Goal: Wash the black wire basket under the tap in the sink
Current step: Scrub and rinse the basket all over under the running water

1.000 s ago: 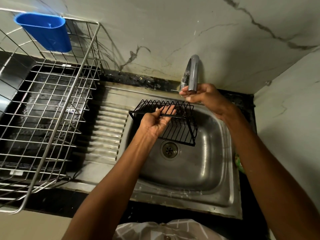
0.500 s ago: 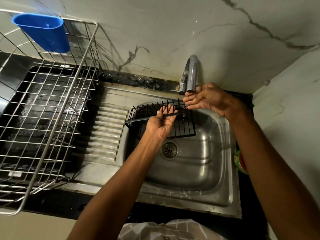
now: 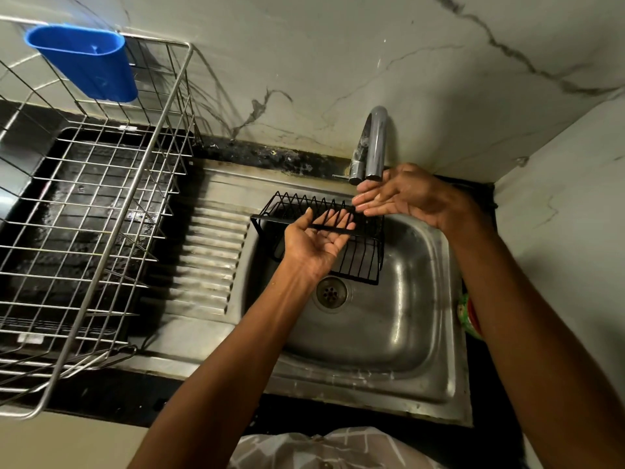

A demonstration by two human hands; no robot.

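Observation:
The black wire basket [image 3: 359,263] hangs tilted over the back left of the steel sink [image 3: 389,333], just below the tap [image 3: 374,143]. My left hand [image 3: 314,247] holds it from the front, palm up, with the fingers laid under its front rim bar. My right hand [image 3: 407,198] is flat and looks wet, fingers stretched out right under the tap spout, their tips at the basket's far right corner. I cannot make out a stream of water.
A large steel dish rack [image 3: 101,214] with a blue plastic holder [image 3: 88,62] fills the counter on the left. The ribbed drainboard [image 3: 209,255] lies between rack and sink. The drain [image 3: 331,292] is below the basket. A green and red object [image 3: 468,316] sits at the sink's right edge.
My right hand has dropped from the tap spout and opened flat beside the basket. The left hand has tipped the basket's front rim up and shifted it slightly left.

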